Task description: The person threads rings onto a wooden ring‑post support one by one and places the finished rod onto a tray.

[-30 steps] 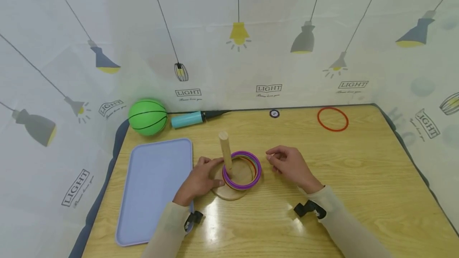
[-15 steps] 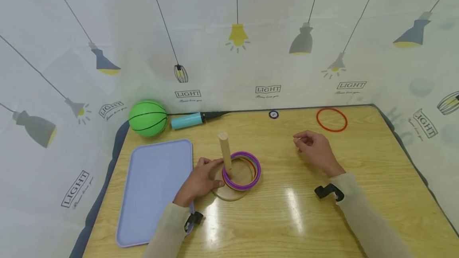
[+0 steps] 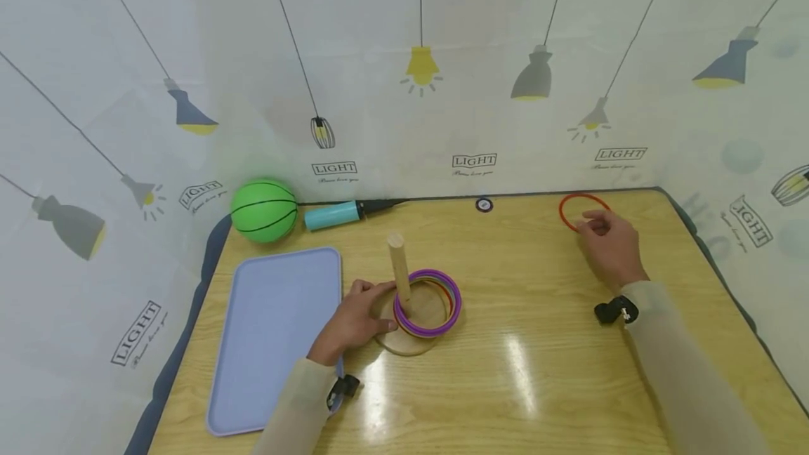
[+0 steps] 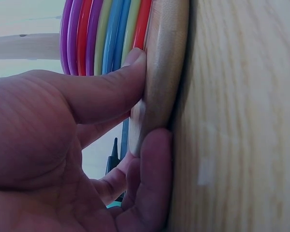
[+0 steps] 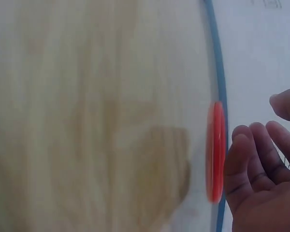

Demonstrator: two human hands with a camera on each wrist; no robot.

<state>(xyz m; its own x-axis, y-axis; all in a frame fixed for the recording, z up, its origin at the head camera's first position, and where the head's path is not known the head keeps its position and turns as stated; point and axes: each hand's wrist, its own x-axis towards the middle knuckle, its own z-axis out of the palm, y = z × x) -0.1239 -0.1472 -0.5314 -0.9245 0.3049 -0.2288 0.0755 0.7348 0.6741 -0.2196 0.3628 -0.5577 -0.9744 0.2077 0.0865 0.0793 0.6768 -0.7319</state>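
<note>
My left hand (image 3: 354,318) grips the edge of a round wooden base (image 3: 404,350), thumb on top and fingers bent at its rim in the left wrist view. From this base rises an upright wooden peg (image 3: 399,265). Around the peg lies a stack of thin rings (image 4: 108,36) in purple, red, yellow and blue, a purple ring (image 3: 456,304) uppermost. At the back right, a single red ring (image 3: 583,194) lies flat. My right hand (image 3: 612,248) hovers over its near side with loosely bent fingers; the right wrist view shows the fingers just beside the red ring (image 5: 216,152), holding nothing.
A pale blue tray (image 3: 272,328) lies left of the base. Along the back edge are a green ball (image 3: 263,210), a light blue hand pump (image 3: 331,216) with a black nozzle, and a small dark round disc (image 3: 484,205). A printed wall covering encloses the table.
My right hand has travelled right and toward the back, from beside the stacked rings to over the red ring. The left hand stays on the wooden base.
</note>
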